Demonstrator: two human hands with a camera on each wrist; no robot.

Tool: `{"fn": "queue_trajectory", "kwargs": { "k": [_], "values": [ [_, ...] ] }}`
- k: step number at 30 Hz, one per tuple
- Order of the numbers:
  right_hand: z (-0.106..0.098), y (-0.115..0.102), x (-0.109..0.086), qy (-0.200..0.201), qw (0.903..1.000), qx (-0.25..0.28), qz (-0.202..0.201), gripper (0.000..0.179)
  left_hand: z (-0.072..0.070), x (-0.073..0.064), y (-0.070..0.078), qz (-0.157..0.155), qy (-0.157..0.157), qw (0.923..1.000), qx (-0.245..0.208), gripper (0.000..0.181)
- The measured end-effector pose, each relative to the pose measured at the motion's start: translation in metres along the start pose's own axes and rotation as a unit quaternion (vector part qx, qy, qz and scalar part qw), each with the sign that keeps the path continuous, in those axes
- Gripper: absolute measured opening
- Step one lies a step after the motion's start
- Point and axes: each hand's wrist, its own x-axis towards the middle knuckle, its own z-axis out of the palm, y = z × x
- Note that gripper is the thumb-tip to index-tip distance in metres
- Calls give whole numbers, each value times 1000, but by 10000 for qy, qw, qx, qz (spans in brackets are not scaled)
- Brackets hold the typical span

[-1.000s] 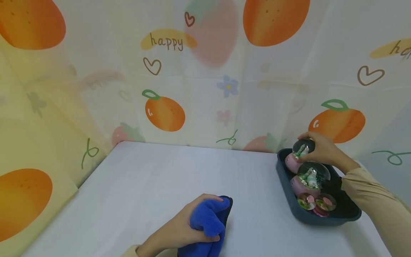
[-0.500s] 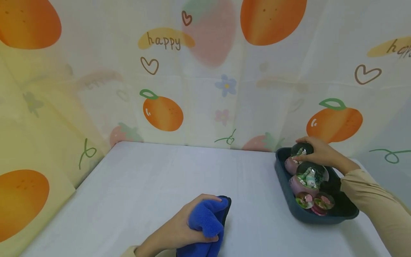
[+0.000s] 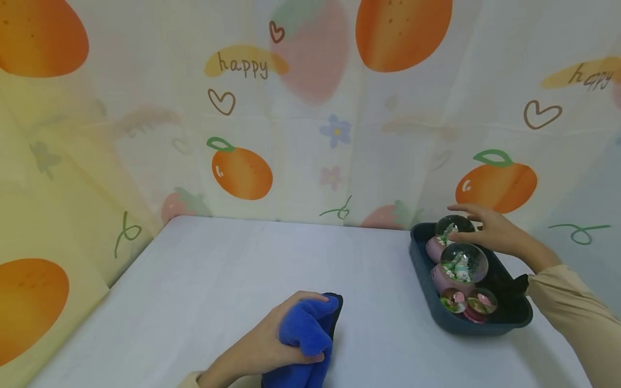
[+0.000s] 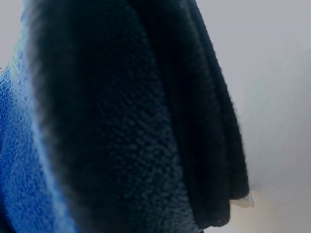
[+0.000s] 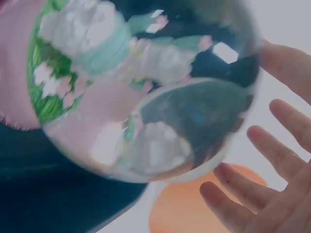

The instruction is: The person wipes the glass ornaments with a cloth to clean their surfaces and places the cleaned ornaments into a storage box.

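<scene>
In the head view, my left hand (image 3: 262,340) grips a folded blue towel (image 3: 309,327) with dark edging, low on the table. The same towel (image 4: 126,126) fills most of the left wrist view. At right, my right hand (image 3: 502,233) is at the rear snow globe (image 3: 436,249), thumb and fingers spread around its glass. This globe has a pink base and stands in a dark blue-green tub (image 3: 451,322). The right wrist view shows separated fingers (image 5: 279,153) beside a large glass globe (image 5: 146,87).
A second large pink-based snow globe (image 3: 458,265) stands in front of the rear one. Two small globes, one left (image 3: 453,300) and one right (image 3: 481,302), sit nearer the tub's front. A patterned cloth (image 3: 301,145) hangs behind the white table (image 3: 218,269).
My right hand has lowered the rear snow globe into the tub, and its fingers have opened off the glass. The left hand keeps its grip on the towel. The head view has shifted slightly.
</scene>
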Motion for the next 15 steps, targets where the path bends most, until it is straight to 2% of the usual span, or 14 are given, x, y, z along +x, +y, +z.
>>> {"fn": "queue_trajectory", "kwargs": {
  "k": [9,15],
  "values": [
    [1,-24,-19,254,9989,230,-327,67,-8,-3,4,-144,210,9995,207,69],
    [8,-40,-31,583,9953,209,-745,64,-21,-6,8,-39,511,9980,381,71]
  ]
}}
